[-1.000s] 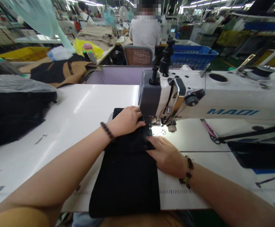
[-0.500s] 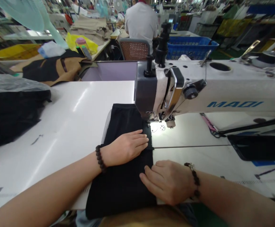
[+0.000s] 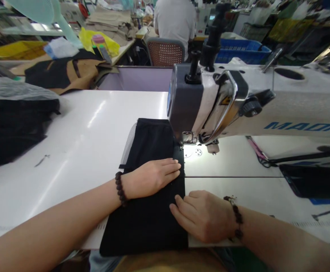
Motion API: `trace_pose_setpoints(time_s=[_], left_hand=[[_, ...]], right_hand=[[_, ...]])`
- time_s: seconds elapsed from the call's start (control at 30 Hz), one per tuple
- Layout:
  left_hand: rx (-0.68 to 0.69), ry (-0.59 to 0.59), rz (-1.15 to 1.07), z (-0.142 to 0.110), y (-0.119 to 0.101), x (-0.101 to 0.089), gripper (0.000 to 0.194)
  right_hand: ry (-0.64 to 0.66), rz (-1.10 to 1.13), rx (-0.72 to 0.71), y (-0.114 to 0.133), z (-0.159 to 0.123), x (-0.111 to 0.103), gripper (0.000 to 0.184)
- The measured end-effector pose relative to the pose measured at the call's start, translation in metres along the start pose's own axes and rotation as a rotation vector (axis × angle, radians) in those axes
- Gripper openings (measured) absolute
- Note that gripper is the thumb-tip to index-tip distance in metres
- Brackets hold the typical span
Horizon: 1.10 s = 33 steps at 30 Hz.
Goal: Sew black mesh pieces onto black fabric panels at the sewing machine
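Note:
A long black fabric panel (image 3: 144, 230) lies on the white table, its far right edge under the needle area of the sewing machine (image 3: 186, 102). White mesh (image 3: 128, 145) shows along its far left side. My left hand (image 3: 152, 177) lies flat on the panel, fingers stretched toward its right edge, just in front of the presser foot. At the panel's right edge, nearer my body, my right hand (image 3: 201, 215) is closed with bent fingers on the fabric; the fingers' undersides are hidden.
Dark fabric under clear plastic (image 3: 14, 124) lies at the left. A phone (image 3: 315, 181) and a pink-handled tool (image 3: 257, 149) are at the right. Beyond the table are a chair (image 3: 166, 51), a seated person (image 3: 174, 19) and a blue basket (image 3: 241, 51).
The black panel has slid slightly away from me under the machine, and its cross seam has moved forward beneath my left hand. Both hands keep nearly the same places. The view has shifted a little.

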<state>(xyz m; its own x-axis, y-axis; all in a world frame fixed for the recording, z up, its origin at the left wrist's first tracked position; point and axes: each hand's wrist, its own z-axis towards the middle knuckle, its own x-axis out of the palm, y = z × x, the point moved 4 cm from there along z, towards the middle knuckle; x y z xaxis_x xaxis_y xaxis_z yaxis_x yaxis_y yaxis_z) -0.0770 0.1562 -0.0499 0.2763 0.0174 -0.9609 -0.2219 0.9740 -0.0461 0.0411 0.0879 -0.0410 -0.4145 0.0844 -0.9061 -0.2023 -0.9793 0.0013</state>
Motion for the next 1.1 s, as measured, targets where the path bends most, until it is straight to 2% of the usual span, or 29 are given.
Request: trace_pose_setpoints(time_s=[0.17,0.33,0.5,0.63,0.7,0.8,0.87,1.1], left_hand=[[-0.017,-0.022,-0.006,0.005,0.007,0.002,0.030],[-0.274,-0.247,-0.197,0.005,0.019,-0.003,0.021],[-0.247,-0.258,-0.242,0.006,0.015,-0.005,0.017],[-0.426,-0.338,-0.274,0.006,0.022,-0.011,0.011],[-0.394,-0.312,-0.237,0.007,0.020,-0.010,0.011],[-0.221,-0.233,-0.103,0.010,0.008,-0.004,0.016],[-0.156,-0.207,-0.017,0.010,0.003,0.001,0.019],[-0.115,-0.113,0.035,0.011,-0.002,0.002,0.026]], right_hand=[[0.053,-0.063,0.022,-0.005,-0.001,0.003,0.028],[0.068,-0.067,0.024,-0.007,-0.003,-0.002,0.032],[0.058,-0.038,0.008,-0.012,-0.005,-0.010,0.034],[0.064,-0.041,-0.004,-0.013,-0.004,-0.011,0.033],[0.075,-0.046,-0.012,-0.012,-0.004,-0.011,0.033],[0.079,-0.058,-0.009,-0.011,-0.004,-0.011,0.031],[0.081,-0.059,-0.007,-0.010,-0.004,-0.011,0.031],[0.084,-0.069,-0.007,-0.008,-0.006,-0.010,0.028]])
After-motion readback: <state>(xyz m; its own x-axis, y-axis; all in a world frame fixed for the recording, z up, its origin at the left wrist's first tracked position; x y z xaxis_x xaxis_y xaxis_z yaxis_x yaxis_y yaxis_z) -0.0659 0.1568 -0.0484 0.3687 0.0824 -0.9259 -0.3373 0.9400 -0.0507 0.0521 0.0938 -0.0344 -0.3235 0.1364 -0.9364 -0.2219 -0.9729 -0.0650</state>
